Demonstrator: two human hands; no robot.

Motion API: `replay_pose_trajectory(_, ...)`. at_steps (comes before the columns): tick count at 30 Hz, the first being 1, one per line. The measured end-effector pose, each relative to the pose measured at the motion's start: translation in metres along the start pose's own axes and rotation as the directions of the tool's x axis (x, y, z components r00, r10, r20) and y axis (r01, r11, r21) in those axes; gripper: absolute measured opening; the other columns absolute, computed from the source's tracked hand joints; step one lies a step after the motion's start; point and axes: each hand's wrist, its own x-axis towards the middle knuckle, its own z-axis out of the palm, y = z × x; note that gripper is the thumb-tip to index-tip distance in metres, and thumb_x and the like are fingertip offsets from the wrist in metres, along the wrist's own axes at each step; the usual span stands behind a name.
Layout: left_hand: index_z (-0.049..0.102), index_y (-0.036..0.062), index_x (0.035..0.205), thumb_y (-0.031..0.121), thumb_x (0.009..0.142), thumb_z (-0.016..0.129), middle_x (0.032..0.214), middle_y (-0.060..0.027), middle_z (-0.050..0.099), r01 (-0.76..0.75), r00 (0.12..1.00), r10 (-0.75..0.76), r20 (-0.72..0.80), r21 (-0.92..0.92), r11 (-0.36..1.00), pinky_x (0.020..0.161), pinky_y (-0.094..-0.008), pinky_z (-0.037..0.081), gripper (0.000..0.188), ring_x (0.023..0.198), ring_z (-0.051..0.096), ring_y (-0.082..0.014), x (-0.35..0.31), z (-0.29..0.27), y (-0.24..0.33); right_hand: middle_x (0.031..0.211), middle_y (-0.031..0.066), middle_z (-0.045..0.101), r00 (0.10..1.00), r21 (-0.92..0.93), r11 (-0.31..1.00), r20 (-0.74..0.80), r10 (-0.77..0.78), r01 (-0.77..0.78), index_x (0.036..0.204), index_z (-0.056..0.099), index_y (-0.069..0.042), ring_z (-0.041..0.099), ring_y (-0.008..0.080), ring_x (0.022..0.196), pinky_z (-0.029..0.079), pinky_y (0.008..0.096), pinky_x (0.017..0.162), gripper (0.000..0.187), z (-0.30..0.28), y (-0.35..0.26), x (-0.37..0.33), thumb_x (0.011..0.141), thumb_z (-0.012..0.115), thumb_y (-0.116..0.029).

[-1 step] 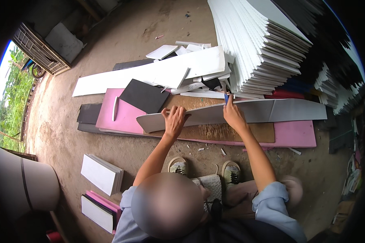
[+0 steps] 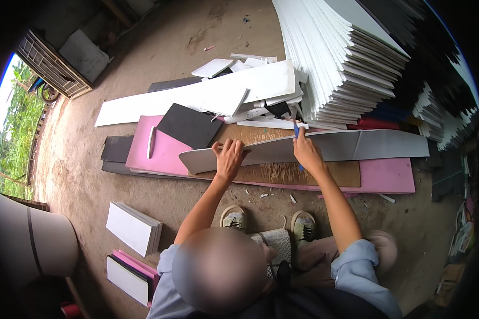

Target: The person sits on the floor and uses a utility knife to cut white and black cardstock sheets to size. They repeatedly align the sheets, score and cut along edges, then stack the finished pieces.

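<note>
A long, pale grey foam-like strip (image 2: 332, 145) stands tilted on its edge over a worn brown board (image 2: 282, 174). My left hand (image 2: 229, 158) is closed on the upper edge of this strip, near its left end, with the fingers curled over the top. Farther right, my right hand (image 2: 308, 151) grips a slim blue cutter knife (image 2: 296, 128) at the strip's upper edge. Its tip points away from me, and blue also shows below the hand. Pink sheets (image 2: 386, 174) lie under the brown board. A black sheet (image 2: 190, 126) rests beyond my left hand.
White offcuts and a long white sheet (image 2: 143, 109) are heaped beyond the board. A tall stack of white sheets (image 2: 346, 64) stands at the far right. Cut white pieces (image 2: 130, 227) and a white, black and pink pile (image 2: 127, 280) sit at my left, near a large white roll (image 2: 50, 242).
The knife has shifted slightly in my right hand, and a blue part now shows below it. My left hand and the strip look unchanged.
</note>
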Motion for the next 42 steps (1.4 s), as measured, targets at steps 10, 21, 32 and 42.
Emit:
replay_pose_trajectory(10, 0.049, 0.0157, 0.088, 0.033, 0.075, 0.061, 0.084, 0.0047, 0.054, -0.072, 0.995, 0.064, -0.081, -0.097, 0.993, 0.083, -0.0419, 0.02, 0.025, 0.089, 0.048, -0.0117, -0.005, 0.006, -0.007, 0.063, 0.0203, 0.059, 0.996, -0.207, 0.975, -0.012, -0.089, 0.085, 0.1, 0.047, -0.002, 0.061, 0.0385, 0.062, 0.049, 0.0467, 0.054, 0.026, 0.014, -0.024, -0.041, 0.086, 0.043, -0.023)
replay_pose_trajectory(21, 0.052, 0.0124, 0.089, 0.027, 0.072, 0.065, 0.082, 0.0006, 0.056, -0.089, 0.993, 0.076, -0.09, -0.156, 0.984, 0.081, -0.0431, 0.025, 0.026, 0.086, 0.05, -0.0189, -0.005, 0.003, -0.004, 0.064, 0.0199, 0.06, 0.995, -0.263, 0.96, -0.012, -0.104, 0.097, 0.098, 0.048, 0.0, 0.062, 0.0367, 0.063, 0.049, 0.0459, 0.056, 0.025, 0.012, -0.025, -0.048, 0.083, 0.046, -0.019)
replay_pose_trajectory(32, 0.051, 0.0137, 0.089, 0.029, 0.073, 0.063, 0.084, 0.0031, 0.055, -0.125, 0.992, 0.12, -0.047, -0.14, 0.982, 0.083, -0.0422, 0.023, 0.025, 0.087, 0.049, -0.0164, -0.011, 0.011, -0.018, 0.093, 0.0276, 0.059, 0.943, -0.216, 0.975, 0.314, 0.112, -0.043, 0.1, 0.053, 0.004, 0.057, 0.0419, 0.089, 0.045, 0.0468, 0.078, 0.032, -0.006, -0.041, -0.033, 0.08, 0.04, -0.016)
replay_pose_trajectory(42, 0.05, 0.0151, 0.088, 0.032, 0.074, 0.062, 0.08, 0.004, 0.052, -0.054, 0.998, 0.05, -0.041, -0.113, 0.992, 0.084, -0.0417, 0.021, 0.025, 0.084, 0.047, -0.0145, 0.007, 0.011, -0.015, 0.067, 0.0215, 0.06, 0.964, -0.207, 0.964, 0.17, 0.203, -0.166, 0.108, 0.046, -0.001, 0.061, 0.038, 0.066, 0.048, 0.0474, 0.058, 0.034, 0.136, 0.042, -0.099, 0.082, 0.048, -0.022)
